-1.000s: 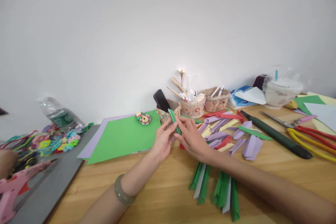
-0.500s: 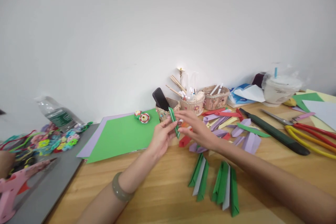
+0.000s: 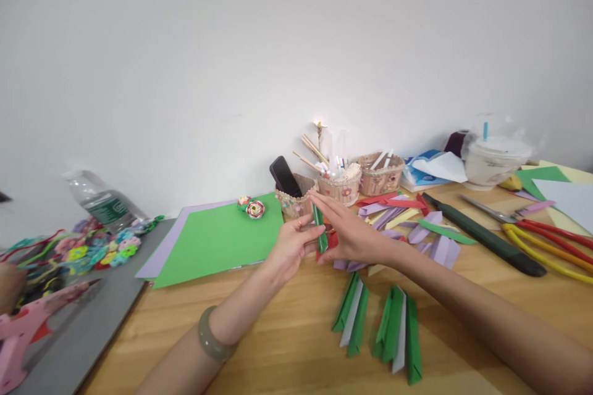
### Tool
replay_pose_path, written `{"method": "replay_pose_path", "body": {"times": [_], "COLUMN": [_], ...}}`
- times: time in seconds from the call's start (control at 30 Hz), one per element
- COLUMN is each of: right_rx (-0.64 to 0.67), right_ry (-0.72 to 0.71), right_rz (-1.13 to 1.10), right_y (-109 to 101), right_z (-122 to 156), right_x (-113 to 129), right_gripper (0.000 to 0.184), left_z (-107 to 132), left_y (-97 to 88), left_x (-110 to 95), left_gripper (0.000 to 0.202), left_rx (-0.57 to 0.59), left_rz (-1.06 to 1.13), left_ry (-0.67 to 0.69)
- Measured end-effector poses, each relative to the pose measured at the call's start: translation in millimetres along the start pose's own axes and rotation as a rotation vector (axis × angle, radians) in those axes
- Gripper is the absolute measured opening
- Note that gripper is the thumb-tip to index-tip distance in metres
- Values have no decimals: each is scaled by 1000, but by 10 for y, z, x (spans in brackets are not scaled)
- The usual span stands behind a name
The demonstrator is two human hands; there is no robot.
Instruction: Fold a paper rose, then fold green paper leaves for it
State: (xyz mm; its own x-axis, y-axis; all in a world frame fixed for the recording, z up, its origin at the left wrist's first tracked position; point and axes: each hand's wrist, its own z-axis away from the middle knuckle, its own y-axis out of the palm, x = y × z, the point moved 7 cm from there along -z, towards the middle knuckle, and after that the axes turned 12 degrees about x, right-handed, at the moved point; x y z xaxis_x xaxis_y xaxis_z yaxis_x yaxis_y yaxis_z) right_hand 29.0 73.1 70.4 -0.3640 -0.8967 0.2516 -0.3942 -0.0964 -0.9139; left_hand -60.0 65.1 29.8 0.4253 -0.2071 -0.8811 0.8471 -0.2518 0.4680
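Observation:
In front of the baskets, my left hand [image 3: 288, 248] pinches a narrow folded green paper strip [image 3: 319, 227] between thumb and fingers. My right hand [image 3: 354, 236] spans the same strip from the right, with fingers at its upper end and the thumb near its lower end. Below my right forearm, folded green and pale grey paper pieces [image 3: 351, 315] stand in a row, and a second such group [image 3: 397, 330] stands to their right. Behind my right hand lies a pile of folded purple, red and yellow strips [image 3: 388, 216], partly hidden.
Green sheets [image 3: 217, 237] carry small paper rosettes [image 3: 254, 208]. Decorated baskets [image 3: 380, 176] line the wall, one holding a phone [image 3: 284, 176]. At right are a dark green cutter [image 3: 484, 234], scissors [image 3: 523, 222] and a lidded cup [image 3: 493, 160]. A pink glue gun [image 3: 30, 324] and bottle [image 3: 104, 203] are left.
My right hand has closed in around the green strip, which has shifted slightly right and down and now stands more upright. My left hand has moved a little to the right with it.

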Motion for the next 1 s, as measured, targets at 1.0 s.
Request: {"method": "replay_pose_path", "body": {"times": [1.0], "right_rx": [12], "right_ry": [84], "right_rz": [293], "right_y": [-26], "right_z": [22], "right_x": [145], "right_gripper": [109], "left_z": [57], "left_y": [20], "left_x": [-90], "left_gripper": [20], "left_rx": [-75], "left_rz": [-333], "left_ry": [123]}}
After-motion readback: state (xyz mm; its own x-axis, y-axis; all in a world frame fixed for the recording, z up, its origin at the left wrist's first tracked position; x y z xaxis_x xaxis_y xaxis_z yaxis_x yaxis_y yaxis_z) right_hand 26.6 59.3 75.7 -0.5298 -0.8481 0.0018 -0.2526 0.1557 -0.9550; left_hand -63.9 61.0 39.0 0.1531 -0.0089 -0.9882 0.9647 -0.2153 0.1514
